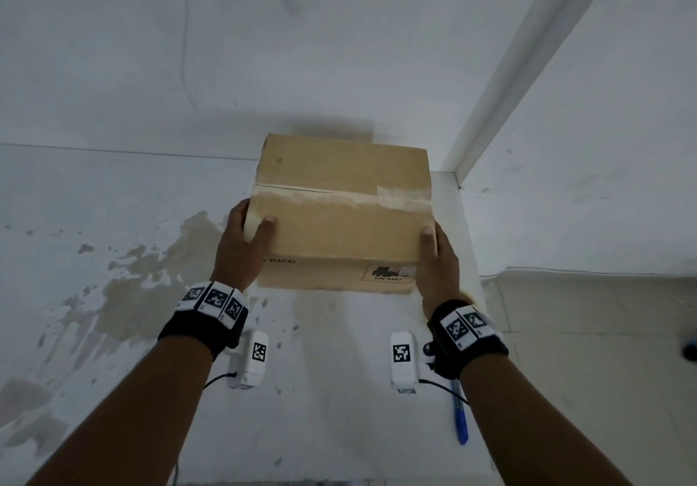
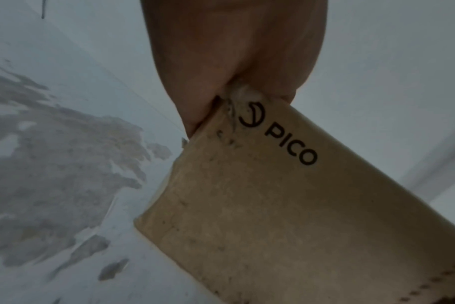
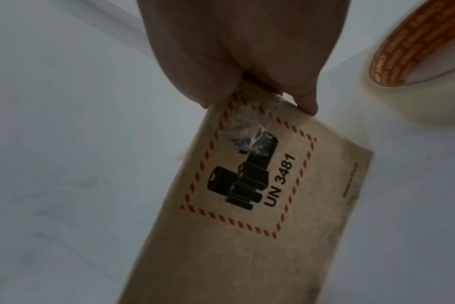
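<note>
The left hand (image 1: 241, 247) grips the near left corner of a cardboard box (image 1: 339, 217), with the thumb lying on the top face and the fingers wrapped round the left side. The right hand (image 1: 437, 263) grips the near right corner the same way, thumb on top by the edge and fingers out of sight round the right side. Both wrists wear black bands with black-and-white square markers, and a small white camera hangs under each one.

The box sits between the two hands at the far end of the white worktop (image 1: 339, 353), close to the wall. I cannot tell whether its base touches the worktop or is just off it. A ragged strip of old tape runs across its closed top from left to right. The near face carries the word PICO towards the left and a battery label with red dashes and "UN 3481" towards the right.

A blue pen (image 1: 461, 419) lies on the worktop under the right forearm, well apart from the box. The right wrist view shows a roll of clear tape (image 3: 392, 96) with an orange core near the box's right side. A white post (image 1: 520, 81) rises just right of the box, and a patch of peeled, stained paint (image 1: 151, 278) spreads to its left.
</note>
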The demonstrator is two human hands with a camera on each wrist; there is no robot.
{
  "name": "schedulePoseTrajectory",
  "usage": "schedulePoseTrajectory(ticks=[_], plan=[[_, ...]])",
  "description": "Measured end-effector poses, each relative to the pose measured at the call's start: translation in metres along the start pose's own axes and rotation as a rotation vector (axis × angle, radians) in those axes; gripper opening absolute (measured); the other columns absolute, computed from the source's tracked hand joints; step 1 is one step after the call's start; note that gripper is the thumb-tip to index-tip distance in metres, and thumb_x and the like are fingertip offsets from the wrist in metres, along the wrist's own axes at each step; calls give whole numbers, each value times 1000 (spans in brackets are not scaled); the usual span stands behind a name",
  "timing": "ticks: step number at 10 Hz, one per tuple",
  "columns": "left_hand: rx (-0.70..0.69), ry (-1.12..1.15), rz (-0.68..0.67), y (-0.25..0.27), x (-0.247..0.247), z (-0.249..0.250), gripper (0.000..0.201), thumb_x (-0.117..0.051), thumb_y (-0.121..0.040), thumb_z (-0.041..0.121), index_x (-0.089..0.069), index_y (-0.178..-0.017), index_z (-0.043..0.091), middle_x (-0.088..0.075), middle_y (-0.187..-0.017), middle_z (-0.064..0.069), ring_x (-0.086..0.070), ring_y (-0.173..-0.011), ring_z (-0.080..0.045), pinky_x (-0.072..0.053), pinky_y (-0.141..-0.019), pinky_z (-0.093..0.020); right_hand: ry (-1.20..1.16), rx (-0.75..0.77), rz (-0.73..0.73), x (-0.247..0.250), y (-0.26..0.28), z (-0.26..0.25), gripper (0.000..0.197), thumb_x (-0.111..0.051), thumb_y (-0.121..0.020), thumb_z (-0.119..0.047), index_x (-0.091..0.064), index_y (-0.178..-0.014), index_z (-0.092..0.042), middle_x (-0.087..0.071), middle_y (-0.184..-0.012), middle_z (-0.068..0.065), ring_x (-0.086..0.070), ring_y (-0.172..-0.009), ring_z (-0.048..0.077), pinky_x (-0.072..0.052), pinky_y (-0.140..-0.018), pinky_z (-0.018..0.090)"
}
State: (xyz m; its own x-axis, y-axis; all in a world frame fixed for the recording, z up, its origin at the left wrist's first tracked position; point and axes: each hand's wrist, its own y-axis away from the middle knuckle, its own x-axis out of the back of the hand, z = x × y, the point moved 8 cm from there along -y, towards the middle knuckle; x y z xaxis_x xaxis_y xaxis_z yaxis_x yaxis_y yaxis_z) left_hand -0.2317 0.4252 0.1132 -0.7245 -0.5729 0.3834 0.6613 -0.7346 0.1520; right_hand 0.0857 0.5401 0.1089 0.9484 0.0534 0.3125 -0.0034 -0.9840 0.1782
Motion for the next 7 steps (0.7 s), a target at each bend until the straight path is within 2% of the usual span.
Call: schedulePoseTrajectory(ticks=[1, 3, 4, 5, 6, 7], plan=[[-41, -21, -22, -5, -7, 7, 54, -58, -100, 36, -41, -148, 18, -56, -137, -2, -54, -110, -17, -44, -89, -33, -6, 7, 26, 2, -13, -1, 40, -33, -99, -53, -61, -125, -39, -70, -116, -3, -66, -105, 22, -56, -94, 50], [-39, 25, -35, -17, -22, 16, 55, -60, -99, 35, -41, -147, 16, -57, -137, -4, -55, -108, -17, -44, -85, -30, 27, 31, 0, 7, -40, -7, 41, -34, -104, -49, -63, -126, -31, -70, -114, -2, -66, -106, 23, -54, -97, 51], [-22, 55, -21, -20, -25, 13, 55, -61, -98, 36, -42, -146, 17, -57, -138, -4, -55, -109, -17, -45, -87, -31, 45, 39, 4, 8, -45, -8, 43, -33, -102, -51, -63, -125, -32, -69, -115, -3, -65, -108, 23, -53, -98, 50], [-13, 55, -25, -19, -26, 12, 55, -62, -98, 36, -42, -146, 18, -58, -137, -2, -56, -108, -16, -45, -79, -23, 58, 20, 11, 7, -46, -4, 56, -31, -94, -62, -61, -131, -31, -69, -123, -1, -64, -113, 24, -52, -101, 51], [-11, 79, -46, -24, -26, 10, 57, -63, -97, 37, -41, -146, 20, -57, -137, 0, -58, -108, -16, -44, -66, -14, 67, 21, -3, 7, -46, -5, 53, -31, -99, -59, -59, -134, -30, -68, -125, 1, -63, -114, 25, -51, -101, 51], [-13, 87, -44, -20, -18, 5, 63, -64, -95, 42, -39, -148, 20, -53, -142, 0, -57, -121, -20, -49, -82, -22, 101, 15, 29, 14, -49, 3, 80, -28, -87, -82, -54, -138, -25, -60, -137, 4, -56, -126, 26, -43, -110, 51]])
